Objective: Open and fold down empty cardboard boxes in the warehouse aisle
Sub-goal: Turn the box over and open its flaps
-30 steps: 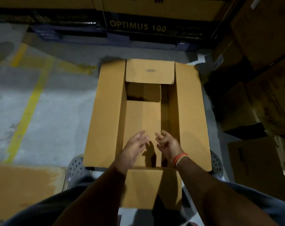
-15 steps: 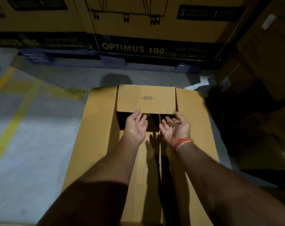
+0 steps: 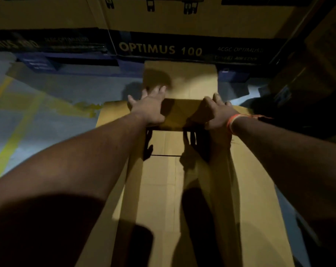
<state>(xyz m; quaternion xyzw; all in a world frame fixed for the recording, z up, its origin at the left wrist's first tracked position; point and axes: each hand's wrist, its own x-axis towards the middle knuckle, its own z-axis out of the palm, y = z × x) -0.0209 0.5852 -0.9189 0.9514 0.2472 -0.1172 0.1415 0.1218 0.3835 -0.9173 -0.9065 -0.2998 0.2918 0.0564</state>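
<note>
Pressing flat with both palms is the step in hand: the left hand (image 3: 149,107) lies spread, fingers straight, on the far end flap (image 3: 179,79) of the cardboard box (image 3: 163,180), which sits open on the warehouse floor (image 3: 47,116) in front of the person. The right hand (image 3: 216,112) rests on the same flap near its fold, fingers bent over the edge; whether it grips is unclear. Done well, I judge, pressure stays even along the crease so the flap bends outward without tearing. Behind, a stacked carton (image 3: 163,49) reads "OPTIMUS 100"; smaller print beside it is blurred.
</note>
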